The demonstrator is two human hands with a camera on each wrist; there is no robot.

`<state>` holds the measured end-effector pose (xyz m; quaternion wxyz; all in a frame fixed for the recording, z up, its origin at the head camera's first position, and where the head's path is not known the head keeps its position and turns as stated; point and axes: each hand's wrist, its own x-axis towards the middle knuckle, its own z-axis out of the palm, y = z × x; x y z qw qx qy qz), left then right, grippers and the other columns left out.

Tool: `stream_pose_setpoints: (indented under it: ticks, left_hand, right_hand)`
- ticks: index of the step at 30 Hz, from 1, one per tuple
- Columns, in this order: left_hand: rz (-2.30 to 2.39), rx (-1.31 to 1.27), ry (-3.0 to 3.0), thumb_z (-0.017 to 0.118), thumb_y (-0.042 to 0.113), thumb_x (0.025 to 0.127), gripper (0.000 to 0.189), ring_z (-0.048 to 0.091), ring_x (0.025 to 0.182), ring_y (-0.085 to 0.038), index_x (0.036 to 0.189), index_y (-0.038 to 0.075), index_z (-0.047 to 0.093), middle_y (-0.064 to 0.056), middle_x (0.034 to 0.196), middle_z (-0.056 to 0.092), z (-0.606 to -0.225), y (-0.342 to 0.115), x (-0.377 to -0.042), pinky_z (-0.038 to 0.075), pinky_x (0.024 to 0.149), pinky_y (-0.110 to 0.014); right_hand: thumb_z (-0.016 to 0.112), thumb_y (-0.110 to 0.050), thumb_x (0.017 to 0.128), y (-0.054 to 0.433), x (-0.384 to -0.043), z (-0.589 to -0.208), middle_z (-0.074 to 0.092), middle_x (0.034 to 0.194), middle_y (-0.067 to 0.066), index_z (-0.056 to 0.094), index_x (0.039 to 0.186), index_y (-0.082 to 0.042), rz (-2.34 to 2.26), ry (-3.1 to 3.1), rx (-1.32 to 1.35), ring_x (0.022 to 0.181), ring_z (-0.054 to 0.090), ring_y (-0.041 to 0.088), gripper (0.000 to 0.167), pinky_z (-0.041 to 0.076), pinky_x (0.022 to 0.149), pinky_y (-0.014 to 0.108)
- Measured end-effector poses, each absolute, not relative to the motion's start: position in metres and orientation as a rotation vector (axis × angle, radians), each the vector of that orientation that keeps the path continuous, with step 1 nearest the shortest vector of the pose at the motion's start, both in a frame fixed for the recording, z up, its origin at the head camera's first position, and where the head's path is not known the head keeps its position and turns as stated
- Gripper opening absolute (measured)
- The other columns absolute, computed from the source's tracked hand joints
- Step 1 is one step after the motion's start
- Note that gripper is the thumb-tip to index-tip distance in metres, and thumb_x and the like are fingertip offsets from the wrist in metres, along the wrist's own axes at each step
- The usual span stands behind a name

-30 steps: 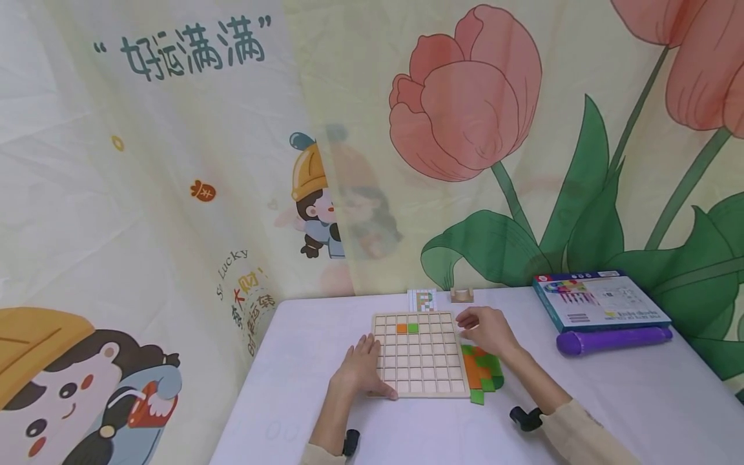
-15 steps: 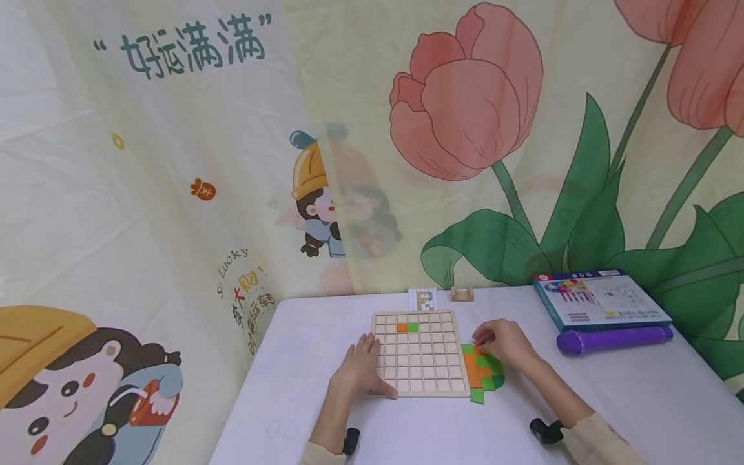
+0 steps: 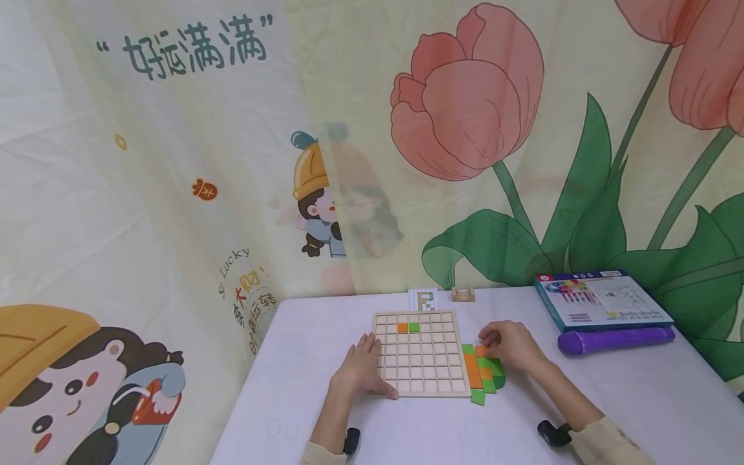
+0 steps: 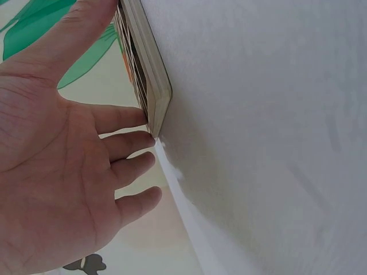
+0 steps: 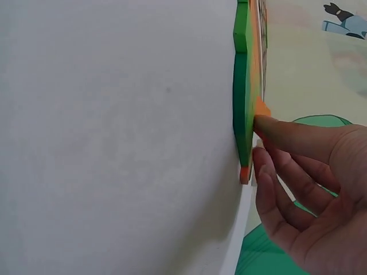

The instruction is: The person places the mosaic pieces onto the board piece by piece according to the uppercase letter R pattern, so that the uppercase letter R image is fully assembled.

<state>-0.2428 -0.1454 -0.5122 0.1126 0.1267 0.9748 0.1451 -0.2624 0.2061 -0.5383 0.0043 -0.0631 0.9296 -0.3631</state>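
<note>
A square wooden grid board (image 3: pixel 431 366) lies on the white table, with an orange tile (image 3: pixel 403 328) and a green tile (image 3: pixel 414 327) set in its upper part. My left hand (image 3: pixel 361 369) rests against the board's left side, fingers straight and thumb at the near corner; in the left wrist view, fingertips of the left hand (image 4: pixel 63 154) meet the board's edge (image 4: pixel 156 86). Over the pile of green and orange tiles (image 3: pixel 487 372), my right hand (image 3: pixel 511 345) pinches an orange tile (image 5: pixel 262 107) at the pile's far end between thumb and curled fingers.
Behind the board lie a small pattern card (image 3: pixel 423 299) and a little wooden holder (image 3: pixel 463 295). To the far right are a flat printed box (image 3: pixel 601 302) and a purple cylindrical case (image 3: pixel 615 340). A printed curtain (image 3: pixel 372 194) hangs behind the table.
From beside the board's upper right edge, my right hand has moved right and toward me to the tile pile, its fingers settling at an orange tile. My left hand stays in place.
</note>
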Motion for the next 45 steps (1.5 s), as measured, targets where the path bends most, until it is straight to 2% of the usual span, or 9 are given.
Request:
stream_pose_setpoints:
  ticks: [7, 16, 24, 33, 40, 45]
  left_hand:
    - [0.429, 0.365, 2.860, 0.099, 0.052, 0.062, 0.126, 0.022, 0.158, -0.040, 0.156, -0.006, 0.039, -0.025, 0.167, 0.029, -0.510, -0.146, -0.243, 0.022, 0.127, -0.057]
    - [0.430, 0.363, 2.855, 0.098, 0.052, 0.063, 0.126, 0.022, 0.158, -0.039, 0.157, -0.006, 0.038, -0.024, 0.168, 0.028, -0.513, -0.148, -0.245, 0.022, 0.127, -0.056]
    - [0.434, 0.369, 2.852, 0.098, 0.053, 0.062, 0.126, 0.022, 0.158, -0.039, 0.157, -0.006, 0.038, -0.024, 0.168, 0.029, -0.514, -0.147, -0.243, 0.022, 0.127, -0.057]
    - [0.404, 0.400, 2.865, 0.097, 0.055, 0.063, 0.126, 0.023, 0.157, -0.040, 0.156, -0.006, 0.039, -0.024, 0.167, 0.029, -0.511, -0.146, -0.240, 0.024, 0.126, -0.057]
    - [0.384, 0.410, 2.874, 0.097, 0.056, 0.062, 0.127, 0.024, 0.157, -0.040, 0.156, -0.006, 0.039, -0.024, 0.167, 0.030, -0.513, -0.148, -0.243, 0.025, 0.126, -0.057]
    - [0.364, 0.412, 2.879, 0.097, 0.057, 0.062, 0.127, 0.024, 0.157, -0.040, 0.156, -0.005, 0.039, -0.024, 0.167, 0.030, -0.513, -0.149, -0.243, 0.026, 0.126, -0.056]
  right_hand:
    - [0.091, -0.007, 0.078, 0.204, -0.268, -0.528, 0.069, 0.083, 0.000, 0.077, 0.106, -0.005, -1.217, 2.841, -0.181, 0.079, 0.061, 0.019, 0.032, 0.056, 0.065, 0.030]
    - [0.083, -0.005, 0.086, 0.201, -0.285, -0.527, 0.071, 0.086, -0.001, 0.077, 0.113, -0.004, -1.348, 2.796, -0.151, 0.081, 0.064, 0.020, 0.028, 0.058, 0.068, 0.031]
    - [0.084, -0.007, 0.086, 0.190, -0.299, -0.534, 0.073, 0.085, 0.000, 0.077, 0.111, -0.003, -1.445, 2.787, -0.141, 0.081, 0.067, 0.019, 0.026, 0.057, 0.068, 0.028]
    - [0.086, -0.009, 0.086, 0.177, -0.309, -0.535, 0.072, 0.084, 0.000, 0.077, 0.109, -0.004, -1.486, 2.802, -0.171, 0.076, 0.066, 0.018, 0.025, 0.054, 0.064, 0.030]
    - [0.085, -0.009, 0.087, 0.165, -0.318, -0.536, 0.072, 0.084, -0.001, 0.077, 0.108, -0.006, -1.450, 2.835, -0.174, 0.080, 0.065, 0.017, 0.023, 0.052, 0.066, 0.029]
    - [0.086, -0.008, 0.086, 0.161, -0.324, -0.540, 0.073, 0.083, -0.001, 0.078, 0.108, -0.002, -1.487, 2.819, -0.229, 0.082, 0.067, 0.017, 0.024, 0.052, 0.066, 0.028]
